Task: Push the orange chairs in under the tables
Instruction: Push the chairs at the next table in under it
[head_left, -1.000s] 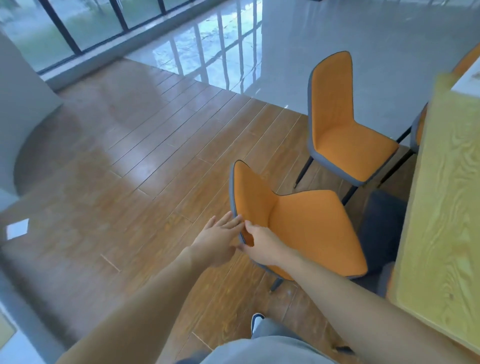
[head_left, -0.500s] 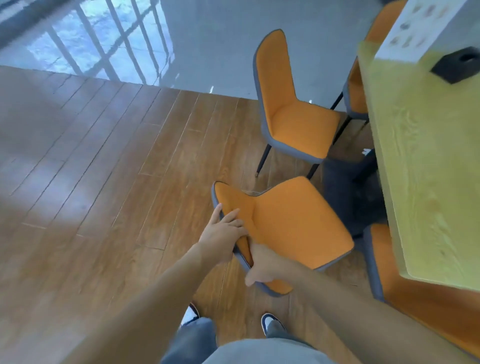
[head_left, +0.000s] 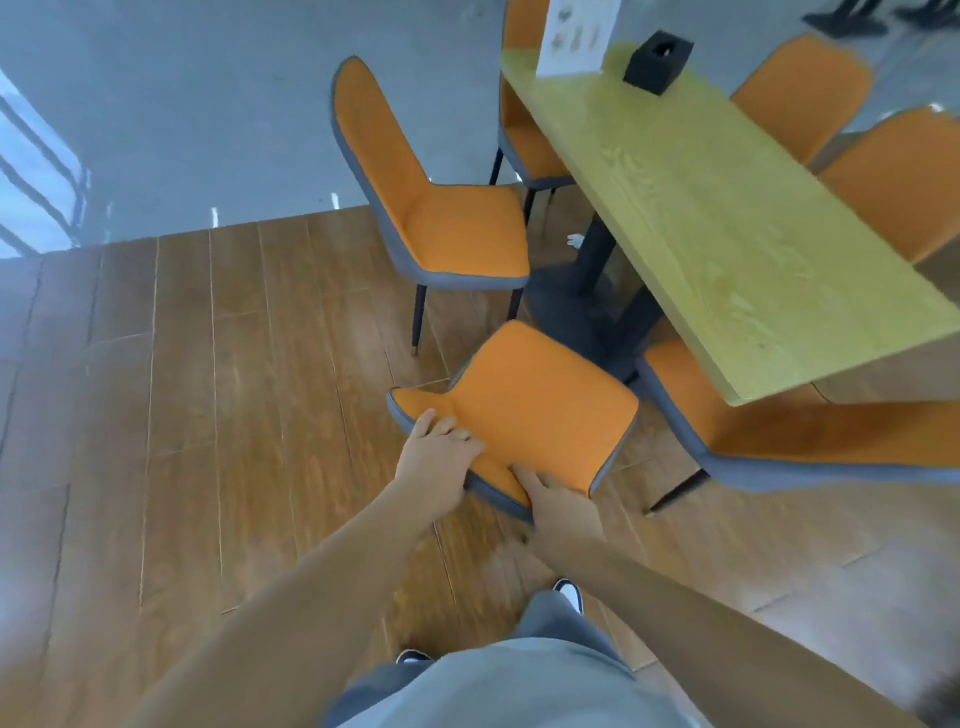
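An orange chair with a grey rim (head_left: 540, 410) stands right in front of me, its seat facing the light wooden table (head_left: 727, 218). My left hand (head_left: 439, 452) grips the top of its backrest on the left. My right hand (head_left: 558, 501) holds the same backrest edge on the right. A second orange chair (head_left: 441, 208) stands beyond it, out from the table's long side. A third orange chair (head_left: 810, 441) sits at the table's near end on my right, its seat partly beneath the top.
More orange chairs stand at the table's far side (head_left: 893, 176) and far end (head_left: 524, 140). On the table are a black box (head_left: 657, 62) and a white card (head_left: 574, 36). A black table base (head_left: 587, 301) lies beneath. Wooden floor (head_left: 208, 415) spreads left.
My view has swung right and the table now shows along its length. The chair in my hands has moved nearer the table, with both hands still on its backrest.
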